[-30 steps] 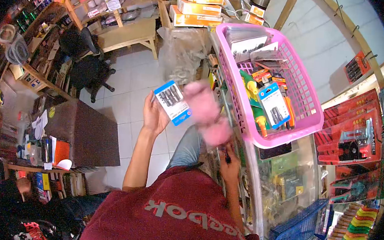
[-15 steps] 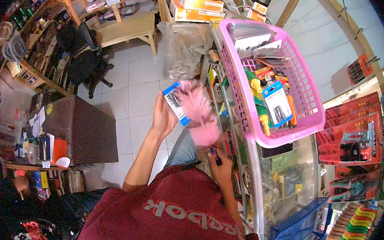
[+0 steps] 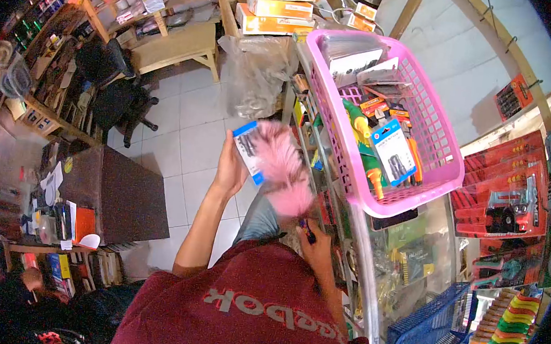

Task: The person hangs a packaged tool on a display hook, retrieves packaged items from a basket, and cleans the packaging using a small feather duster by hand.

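Note:
My left hand [image 3: 230,168] grips a blue-and-white carded package [image 3: 247,148] by its left side, its front turned up. Lying across the right part of that package is the fluffy head of a pink feather duster [image 3: 283,163]. The duster's dark handle is in my right hand [image 3: 317,244], closed around it low in front of my body. To the right, a pink plastic basket [image 3: 387,208] holds a similar blue-and-white package [image 3: 393,153], yellow-green tools [image 3: 362,127] and other packaged items.
The basket stands on a glass display counter [image 3: 371,278]. A blue basket [image 3: 429,329] is at lower right, near hanging red tool packs [image 3: 503,192]. Orange-white boxes [image 3: 280,8] are stacked behind. A dark cabinet [image 3: 116,191] and an office chair [image 3: 122,93] stand left.
The duster head has shifted slightly over the package, and both hands sit a little lower in view. The view itself has moved slightly. Both hands keep their hold.

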